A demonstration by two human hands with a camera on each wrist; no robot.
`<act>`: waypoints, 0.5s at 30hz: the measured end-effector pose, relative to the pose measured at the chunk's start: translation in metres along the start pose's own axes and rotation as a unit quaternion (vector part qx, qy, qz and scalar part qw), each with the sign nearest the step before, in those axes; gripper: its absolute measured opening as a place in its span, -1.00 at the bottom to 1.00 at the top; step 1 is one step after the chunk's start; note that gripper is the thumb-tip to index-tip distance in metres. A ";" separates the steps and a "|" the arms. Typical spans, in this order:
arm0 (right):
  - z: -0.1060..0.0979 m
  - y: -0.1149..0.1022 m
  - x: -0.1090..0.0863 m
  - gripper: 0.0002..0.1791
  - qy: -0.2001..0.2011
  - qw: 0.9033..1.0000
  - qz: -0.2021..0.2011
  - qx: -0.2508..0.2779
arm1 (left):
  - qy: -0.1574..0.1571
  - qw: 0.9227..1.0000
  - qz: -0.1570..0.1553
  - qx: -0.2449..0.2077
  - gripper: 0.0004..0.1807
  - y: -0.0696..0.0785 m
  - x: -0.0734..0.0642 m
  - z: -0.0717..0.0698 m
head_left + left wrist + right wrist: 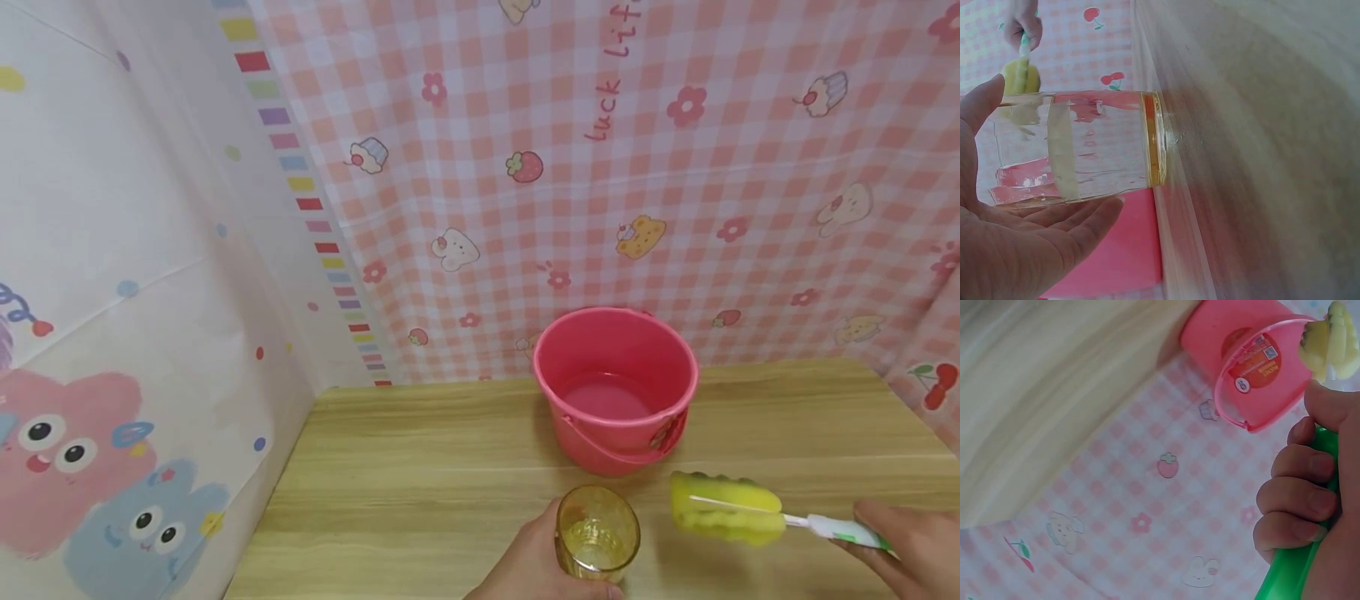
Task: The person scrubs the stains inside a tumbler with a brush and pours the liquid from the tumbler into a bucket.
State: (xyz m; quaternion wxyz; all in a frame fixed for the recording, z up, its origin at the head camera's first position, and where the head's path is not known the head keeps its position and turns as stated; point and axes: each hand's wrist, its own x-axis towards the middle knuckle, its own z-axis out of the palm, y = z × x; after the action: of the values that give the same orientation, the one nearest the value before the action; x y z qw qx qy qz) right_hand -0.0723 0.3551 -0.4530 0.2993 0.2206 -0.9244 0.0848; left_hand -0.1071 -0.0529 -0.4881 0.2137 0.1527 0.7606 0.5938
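Note:
My left hand [536, 558] grips an amber-tinted clear drinking glass [597, 533], thumb on one side and fingers on the other. The glass is upright, mouth up. In the left wrist view the base of the glass [1155, 139] is at the tabletop; whether it bears on it I cannot tell. My right hand [911, 542] has its fingers curled round the green and white handle [1294, 572] of a sponge cup brush. The yellow sponge head [726, 508] points left, to the right of the glass and apart from it.
A pink bucket [600, 446] with its handle down stands behind the glass, near the back of the wood-grain table [420, 475]. Pink checked cloth [480, 200] hangs along the back, and a white patterned sheet [150, 275] along the left.

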 end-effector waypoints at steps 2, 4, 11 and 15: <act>-0.003 0.000 0.004 -0.31 -0.002 1.000 -0.009 0.002 | -0.002 1.000 -0.002 -0.005 -0.06 -0.001 0.000 0.000; -0.005 -0.001 0.010 -0.33 0.005 1.000 -0.023 0.009 | -0.003 1.000 0.000 -0.008 -0.05 -0.002 0.000 0.000; -0.011 -0.005 0.029 -0.40 0.035 0.997 -0.061 0.016 | -0.009 1.000 0.020 -0.007 -0.06 -0.003 0.000 0.000; -0.015 -0.008 0.038 -0.41 0.033 0.996 -0.078 0.018 | -0.012 1.000 0.024 -0.009 -0.06 -0.002 0.000 -0.001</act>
State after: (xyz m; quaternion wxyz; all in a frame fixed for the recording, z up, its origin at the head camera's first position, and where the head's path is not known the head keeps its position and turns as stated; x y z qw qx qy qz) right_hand -0.0883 0.3383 -0.4177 0.3311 0.2940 -0.8926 0.0850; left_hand -0.1079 -0.0540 -0.4894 0.2103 0.1761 0.7487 0.6035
